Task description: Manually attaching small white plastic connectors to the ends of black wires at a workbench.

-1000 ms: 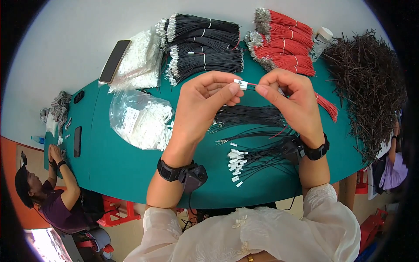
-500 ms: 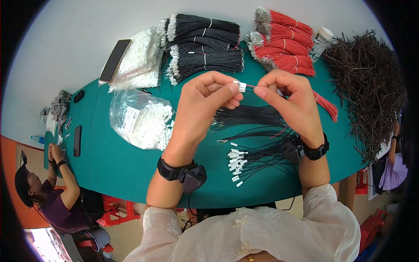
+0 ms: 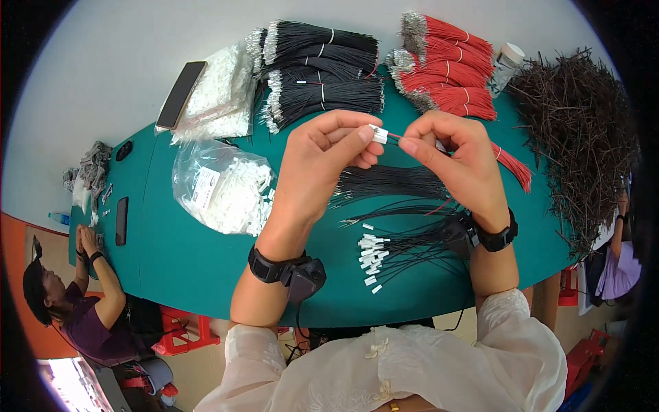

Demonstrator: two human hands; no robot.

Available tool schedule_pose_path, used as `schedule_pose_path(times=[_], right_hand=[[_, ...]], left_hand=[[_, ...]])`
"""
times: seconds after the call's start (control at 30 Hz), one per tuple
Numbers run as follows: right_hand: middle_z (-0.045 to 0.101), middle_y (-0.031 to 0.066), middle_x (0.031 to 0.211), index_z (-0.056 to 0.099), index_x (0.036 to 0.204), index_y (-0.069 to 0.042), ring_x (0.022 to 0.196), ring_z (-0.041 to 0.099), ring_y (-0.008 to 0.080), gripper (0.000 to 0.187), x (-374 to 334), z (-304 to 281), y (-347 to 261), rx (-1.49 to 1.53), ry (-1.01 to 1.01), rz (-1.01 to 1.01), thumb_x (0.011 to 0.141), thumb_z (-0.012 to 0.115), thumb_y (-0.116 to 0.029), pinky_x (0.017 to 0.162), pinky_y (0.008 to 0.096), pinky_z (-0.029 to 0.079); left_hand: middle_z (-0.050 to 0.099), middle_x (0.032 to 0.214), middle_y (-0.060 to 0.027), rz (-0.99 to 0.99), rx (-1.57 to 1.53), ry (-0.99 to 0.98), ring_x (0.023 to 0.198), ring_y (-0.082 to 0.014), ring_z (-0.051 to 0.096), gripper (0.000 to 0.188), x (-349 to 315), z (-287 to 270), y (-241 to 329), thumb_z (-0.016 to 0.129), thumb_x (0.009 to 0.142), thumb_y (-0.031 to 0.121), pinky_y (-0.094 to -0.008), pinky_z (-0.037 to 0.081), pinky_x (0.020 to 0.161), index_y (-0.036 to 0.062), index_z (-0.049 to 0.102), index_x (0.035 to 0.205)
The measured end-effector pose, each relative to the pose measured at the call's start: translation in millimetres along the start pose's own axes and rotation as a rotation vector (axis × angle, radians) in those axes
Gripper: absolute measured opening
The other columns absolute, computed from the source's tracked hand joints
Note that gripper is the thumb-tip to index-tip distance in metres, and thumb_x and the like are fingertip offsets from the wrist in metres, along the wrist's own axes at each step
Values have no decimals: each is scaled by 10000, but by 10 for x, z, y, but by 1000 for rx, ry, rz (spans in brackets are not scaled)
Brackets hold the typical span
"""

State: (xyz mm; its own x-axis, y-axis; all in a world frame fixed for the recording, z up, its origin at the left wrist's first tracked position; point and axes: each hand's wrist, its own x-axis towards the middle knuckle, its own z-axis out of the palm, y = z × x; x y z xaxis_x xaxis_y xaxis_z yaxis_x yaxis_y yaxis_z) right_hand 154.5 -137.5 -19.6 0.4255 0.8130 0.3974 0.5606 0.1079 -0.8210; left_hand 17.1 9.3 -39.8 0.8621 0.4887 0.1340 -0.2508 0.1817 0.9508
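Observation:
Between thumb and fingertips, my left hand (image 3: 336, 147) pinches a small white connector housing (image 3: 379, 134). A red wire (image 3: 396, 136) and a dark one run from the housing's right end to my right hand (image 3: 446, 147), whose thumb and forefinger are closed on them. Under my hands lies a spread of loose black wires (image 3: 391, 184). Nearer me, black wires with white connectors (image 3: 371, 255) on their left ends lie in a group. A red wire bundle (image 3: 511, 167) shows partly behind my right hand.
Banded black wire bundles (image 3: 322, 69) and red bundles (image 3: 449, 69) lie at the back. On the left are bags of white connectors (image 3: 237, 199) and a phone (image 3: 181, 96). A tangled brown heap (image 3: 576, 123) and a white-lidded bottle (image 3: 506, 65) are right. A person (image 3: 82, 295) sits far left.
The white housing and my left fingertips have shifted very slightly, with the housing tilting a little. My right hand keeps almost the same place and grip.

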Motion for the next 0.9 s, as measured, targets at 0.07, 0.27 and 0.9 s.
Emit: schedule_pose_path(times=[0.07, 0.27, 0.9], right_hand=[[452, -40, 586, 655, 805, -14, 549, 357, 40, 94, 0, 2, 0, 6, -1, 3, 828, 698, -95, 488, 239, 271], [479, -41, 618, 648, 814, -11, 569, 369, 35, 97, -1, -14, -13, -5, -18, 20, 834, 696, -93, 505, 229, 274], [554, -44, 686, 662, 853, -5, 605, 394, 25, 89, -8, -14, -3, -28, -39, 64, 843, 695, -88, 528, 212, 280]], left_hand=[[670, 831, -61, 6, 16, -9, 704, -90, 607, 183, -3, 5, 9, 584, 934, 101, -228, 499, 657, -22, 643, 1057], [670, 822, -55, 23, 63, -2, 702, -85, 604, 186, -10, 1, 21, 582, 935, 98, -221, 493, 659, -22, 644, 1062], [679, 817, -64, 34, 96, 12, 703, -91, 620, 169, -14, 11, 29, 595, 923, 90, -225, 506, 662, -26, 646, 1034]])
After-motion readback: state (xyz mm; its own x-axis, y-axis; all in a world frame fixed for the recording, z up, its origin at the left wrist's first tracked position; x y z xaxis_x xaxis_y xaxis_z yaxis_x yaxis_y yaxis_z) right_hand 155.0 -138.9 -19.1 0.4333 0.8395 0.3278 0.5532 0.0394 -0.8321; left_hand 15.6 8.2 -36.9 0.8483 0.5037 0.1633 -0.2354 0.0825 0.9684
